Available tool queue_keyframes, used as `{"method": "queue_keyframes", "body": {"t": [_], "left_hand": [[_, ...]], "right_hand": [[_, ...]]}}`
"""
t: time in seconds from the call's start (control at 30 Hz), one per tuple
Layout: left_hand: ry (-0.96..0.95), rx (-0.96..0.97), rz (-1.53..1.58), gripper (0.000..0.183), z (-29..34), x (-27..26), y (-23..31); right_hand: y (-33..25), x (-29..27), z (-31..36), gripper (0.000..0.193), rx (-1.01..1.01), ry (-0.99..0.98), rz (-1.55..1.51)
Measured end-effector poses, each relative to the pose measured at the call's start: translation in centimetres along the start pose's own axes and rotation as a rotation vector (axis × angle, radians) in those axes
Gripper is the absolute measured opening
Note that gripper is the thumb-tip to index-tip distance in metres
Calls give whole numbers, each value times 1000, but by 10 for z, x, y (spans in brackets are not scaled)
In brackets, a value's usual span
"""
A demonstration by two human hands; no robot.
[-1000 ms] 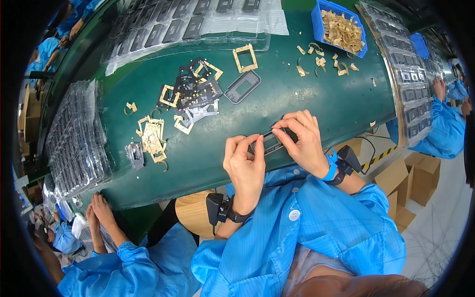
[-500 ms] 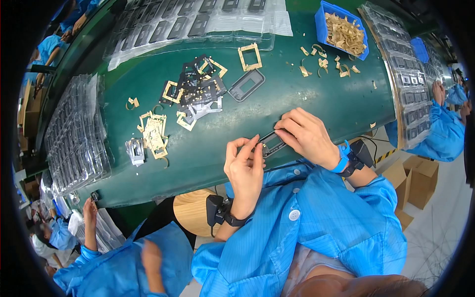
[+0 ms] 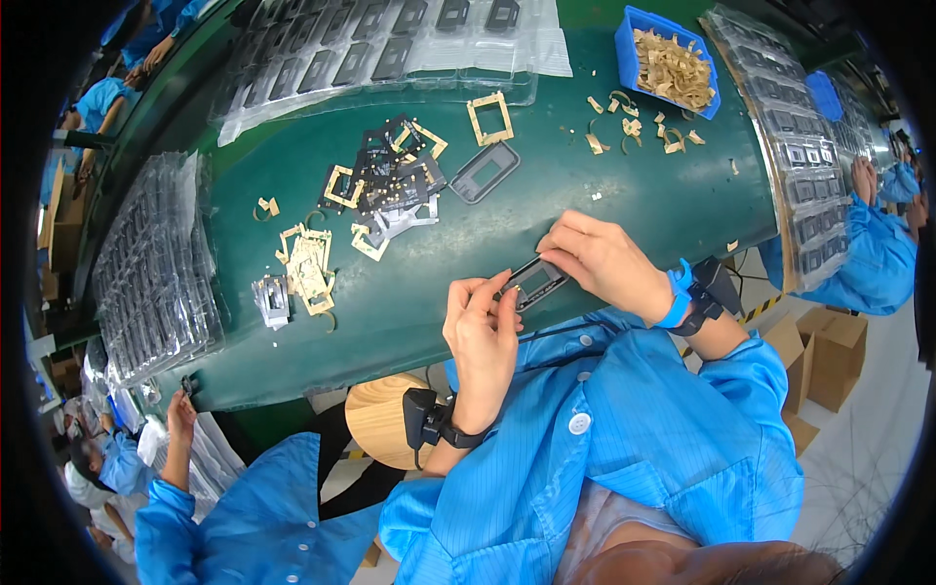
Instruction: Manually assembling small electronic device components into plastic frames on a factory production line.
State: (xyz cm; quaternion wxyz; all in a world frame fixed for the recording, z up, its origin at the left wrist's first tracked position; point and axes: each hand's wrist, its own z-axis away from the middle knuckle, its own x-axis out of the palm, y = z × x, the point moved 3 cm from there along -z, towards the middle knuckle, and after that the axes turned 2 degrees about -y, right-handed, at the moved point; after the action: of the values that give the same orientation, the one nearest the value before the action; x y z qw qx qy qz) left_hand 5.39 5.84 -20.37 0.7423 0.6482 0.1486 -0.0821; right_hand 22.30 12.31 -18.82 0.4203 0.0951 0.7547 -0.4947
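Observation:
Both my hands hold one dark plastic housing frame (image 3: pixel 538 284) with a rectangular window, just over the near edge of the green table. My left hand (image 3: pixel 482 327) pinches its left end between thumb and fingers. At its upper right end, my right hand (image 3: pixel 606 261) grips it with thumb and fingertips. A second dark housing (image 3: pixel 485 173) lies farther off on the table. Left of it is a heap of black sheet pieces (image 3: pixel 385 175), with pale square frames among them. Nearer sits a pile of cream adhesive frames (image 3: pixel 310 273) beside some silvery pieces (image 3: pixel 272 300).
A blue bin (image 3: pixel 628 49) of tan paper strips stands at the far right, with loose strips (image 3: pixel 632 128) near it. Clear trays of dark parts line the back (image 3: pixel 356 58), left (image 3: pixel 156 263) and right (image 3: pixel 801 161). A co-worker in a blue smock (image 3: pixel 263 507) sits at my left.
The housing in my hands has tilted so its window shows more fully. My hands have barely moved. The co-worker at left has shifted, and their lower hand is out of sight now.

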Motion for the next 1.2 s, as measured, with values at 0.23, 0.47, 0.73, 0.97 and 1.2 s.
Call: {"method": "queue_keyframes", "body": {"t": [0.23, 0.47, 0.73, 0.97, 1.2], "left_hand": [[93, 262, -326, 14, -11, 9, 9], [119, 282, -293, 23, -5, 18, 16], [84, 537, -718, 35, -29, -2, 12], [278, 420, -782, 31, -11, -9, 15], [76, 621, -326, 25, -12, 9, 11]], "right_hand": [[-2, -8, -1, 18, 43, 29, -66], [-12, -11, 31, 53, 133, 181, 44], [-10, 4, 8, 62, -15, 156, 172], [-12, 6, -1, 48, -110, 148, 191], [-32, 5, 27, 27, -154, 7, 25]]}}
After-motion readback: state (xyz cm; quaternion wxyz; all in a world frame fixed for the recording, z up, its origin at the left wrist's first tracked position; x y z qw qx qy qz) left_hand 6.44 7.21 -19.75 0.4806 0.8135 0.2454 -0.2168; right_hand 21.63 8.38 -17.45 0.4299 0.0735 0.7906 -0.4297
